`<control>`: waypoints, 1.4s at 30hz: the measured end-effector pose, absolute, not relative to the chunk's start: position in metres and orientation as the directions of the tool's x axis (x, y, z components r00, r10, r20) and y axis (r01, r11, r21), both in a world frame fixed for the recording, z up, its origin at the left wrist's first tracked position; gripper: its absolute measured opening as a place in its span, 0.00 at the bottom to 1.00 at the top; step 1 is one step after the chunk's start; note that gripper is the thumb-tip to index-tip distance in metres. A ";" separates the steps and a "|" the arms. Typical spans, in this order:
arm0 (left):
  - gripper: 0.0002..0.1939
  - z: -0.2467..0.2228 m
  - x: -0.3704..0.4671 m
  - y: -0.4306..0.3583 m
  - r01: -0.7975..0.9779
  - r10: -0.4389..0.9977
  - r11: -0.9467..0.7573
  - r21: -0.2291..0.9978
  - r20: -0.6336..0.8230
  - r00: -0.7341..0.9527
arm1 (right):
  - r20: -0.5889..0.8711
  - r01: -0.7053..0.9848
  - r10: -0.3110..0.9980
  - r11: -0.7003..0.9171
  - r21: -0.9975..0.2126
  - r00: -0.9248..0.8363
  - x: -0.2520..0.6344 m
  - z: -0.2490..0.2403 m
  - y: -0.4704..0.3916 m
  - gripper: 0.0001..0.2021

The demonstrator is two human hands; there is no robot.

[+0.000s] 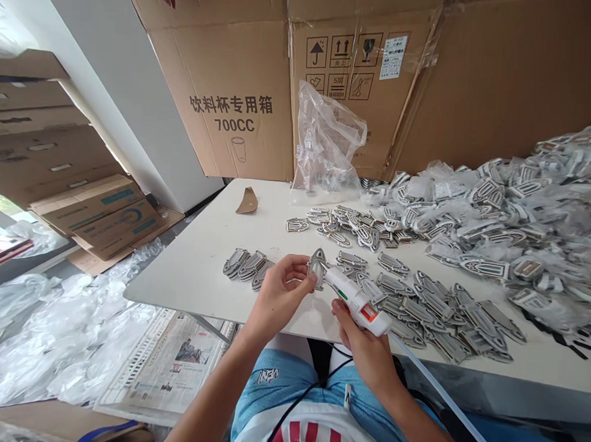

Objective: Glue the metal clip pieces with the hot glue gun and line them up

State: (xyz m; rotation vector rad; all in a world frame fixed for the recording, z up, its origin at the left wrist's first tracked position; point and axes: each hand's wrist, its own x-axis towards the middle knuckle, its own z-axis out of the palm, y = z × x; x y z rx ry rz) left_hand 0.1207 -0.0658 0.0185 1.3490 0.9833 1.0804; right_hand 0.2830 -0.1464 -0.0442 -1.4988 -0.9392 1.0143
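Between the thumb and fingers of my left hand (287, 288) is a small grey boat-shaped piece (316, 267), held upright with its point up. My right hand (365, 348) is wrapped round a white hot glue gun (355, 298), whose nozzle points left and comes close to that piece; whether they touch I cannot tell. A long whitish glue stick (445, 397) runs out of the gun's back end. Left of my hands lie a few short stacks of similar pieces (245, 264). Many loose grey pieces (420, 305) lie to the right of the gun.
Behind is a heap of pieces (350, 224), with a large mound of bagged pieces (501, 207) at right. A clear plastic bag (325, 143) stands against cardboard boxes (235, 64). A brown scrap (247, 201) lies on the white table (182, 267). A black cord (294, 404) crosses my lap.
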 end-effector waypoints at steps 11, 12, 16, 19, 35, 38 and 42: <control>0.17 0.020 0.121 -0.069 0.032 0.971 -0.109 0.994 0.099 0.218 | -0.136 0.034 0.938 -0.155 -0.987 0.318 0.285 -0.047 -0.146 0.27; 0.16 0.019 0.121 -0.069 0.075 0.972 -0.140 0.987 0.122 0.203 | -0.138 0.024 0.935 -0.154 -0.988 0.327 0.284 -0.044 -0.146 0.27; 0.11 0.016 0.119 -0.069 0.370 0.930 -0.365 0.854 0.323 0.174 | -0.138 -0.007 0.924 -0.145 -0.989 0.358 0.279 -0.032 -0.146 0.27; 0.10 0.017 0.117 -0.068 0.541 0.847 -0.526 0.656 0.463 0.261 | -0.156 -0.010 0.928 -0.162 -0.987 0.338 0.279 -0.028 -0.146 0.25; 0.13 0.017 0.107 -0.054 0.282 0.963 -0.270 0.921 0.262 0.066 | -0.162 -0.017 0.941 -0.165 -0.986 0.297 0.282 -0.032 -0.143 0.27; 0.17 0.018 0.103 -0.049 0.086 0.986 -0.164 0.983 0.163 0.019 | -0.165 -0.039 0.938 -0.161 -0.986 0.305 0.279 -0.034 -0.143 0.29; 0.21 0.021 0.102 -0.050 0.070 0.997 -0.071 0.995 0.069 0.021 | -0.180 -0.072 0.935 -0.166 -0.983 0.305 0.275 -0.036 -0.142 0.29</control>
